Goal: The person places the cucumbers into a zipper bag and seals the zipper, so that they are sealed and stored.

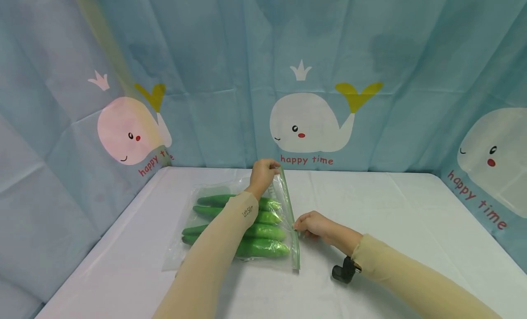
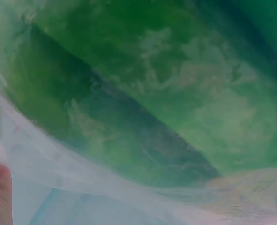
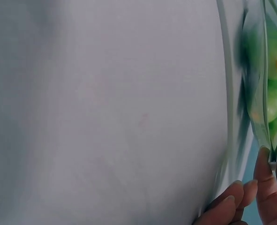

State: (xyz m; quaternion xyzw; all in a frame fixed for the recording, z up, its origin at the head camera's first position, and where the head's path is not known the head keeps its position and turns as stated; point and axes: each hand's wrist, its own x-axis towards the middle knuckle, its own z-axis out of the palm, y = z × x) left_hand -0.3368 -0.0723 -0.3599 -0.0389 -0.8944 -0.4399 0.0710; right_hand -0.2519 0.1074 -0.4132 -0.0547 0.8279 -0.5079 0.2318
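Observation:
A clear zip bag (image 1: 174, 255) lies flat on the table with several green cucumbers (image 1: 263, 248) side by side inside it. Its green zip strip (image 1: 289, 200) runs along the right side. My left hand (image 1: 262, 176) reaches across the bag and pinches the strip's far end; the forearm hides part of the cucumbers. Lower down the strip, my right hand (image 1: 317, 225) pinches it between thumb and finger. In the right wrist view the two zip edges (image 3: 265, 84) stand apart beyond the fingers, with cucumber ends (image 3: 274, 105) behind them. The left wrist view is mostly cucumbers (image 2: 129, 117) through plastic.
A white cloth (image 1: 383, 204) covers the table. Behind it and along the sides hangs a blue curtain (image 1: 214, 127) printed with whales. A black device (image 1: 345, 270) is strapped at the right wrist.

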